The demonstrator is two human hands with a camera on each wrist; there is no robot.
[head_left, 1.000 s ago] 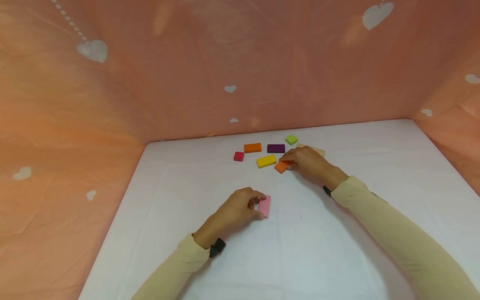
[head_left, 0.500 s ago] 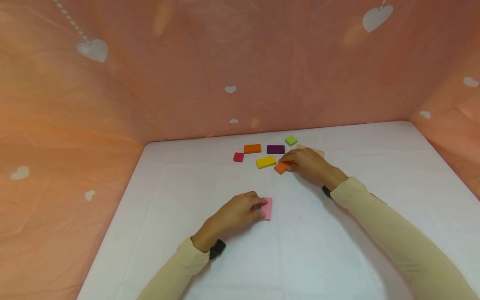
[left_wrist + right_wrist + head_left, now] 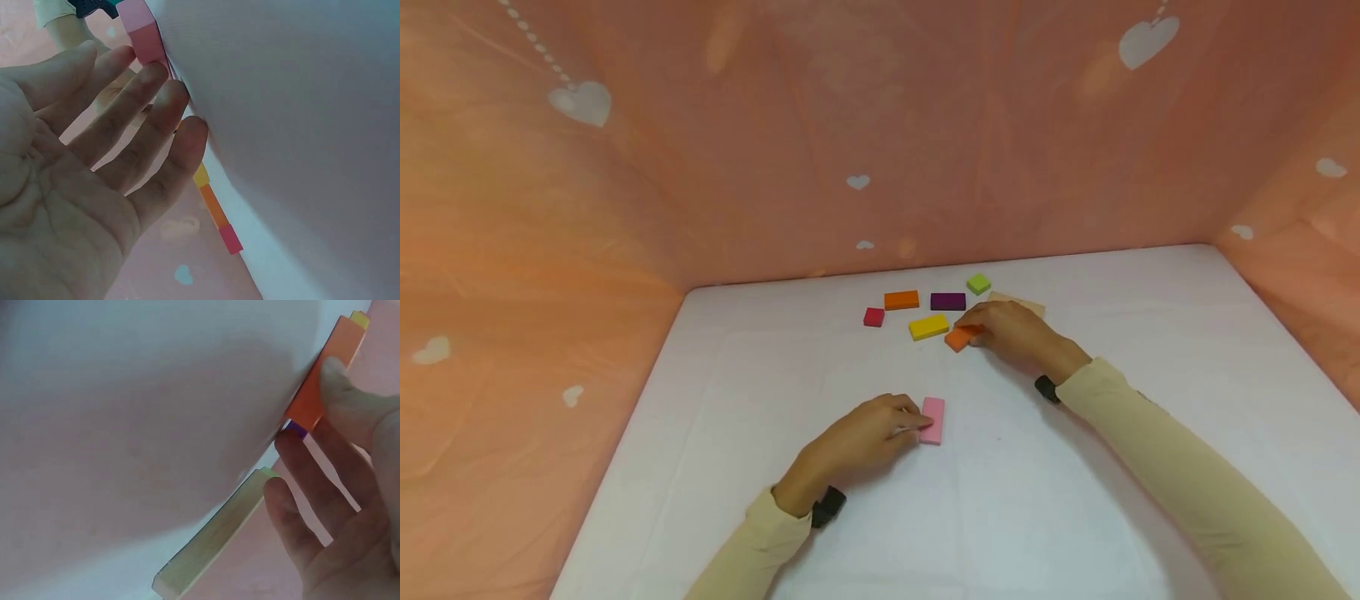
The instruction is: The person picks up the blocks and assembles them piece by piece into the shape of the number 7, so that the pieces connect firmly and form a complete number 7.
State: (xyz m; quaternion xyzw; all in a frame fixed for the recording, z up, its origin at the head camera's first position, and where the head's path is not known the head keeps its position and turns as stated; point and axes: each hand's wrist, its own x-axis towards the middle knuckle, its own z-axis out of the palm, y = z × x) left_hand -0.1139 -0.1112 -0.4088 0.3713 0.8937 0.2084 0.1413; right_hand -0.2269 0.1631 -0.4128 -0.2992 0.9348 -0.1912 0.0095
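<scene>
Pinched the near orange block (image 3: 957,340) between thumb and fingers of the right hand (image 3: 1015,333), just right of the yellow block (image 3: 928,327) on the far part of the worktop (image 3: 775,375). Held the left hand (image 3: 868,429) loosely spread, fingers apart and barely bent, index fingertip at the left edge of the pink block (image 3: 933,408). Saw that pink block lying on the worktop, nearer than the yellow block and well apart from it, long side running near to far. Could not tell of firm contact there. Saw a second orange block (image 3: 901,300) beyond the yellow one, the red block (image 3: 874,317) just beside it at near left, and the purple block (image 3: 948,302) to its right. Noted the green block (image 3: 978,284) farther right and the plain wooden block (image 3: 1028,304) partly hidden behind the right hand. Wore pale sleeves (image 3: 1165,458). Faced a peach cloth (image 3: 880,125) with white hearts (image 3: 582,103) at the far side.
</scene>
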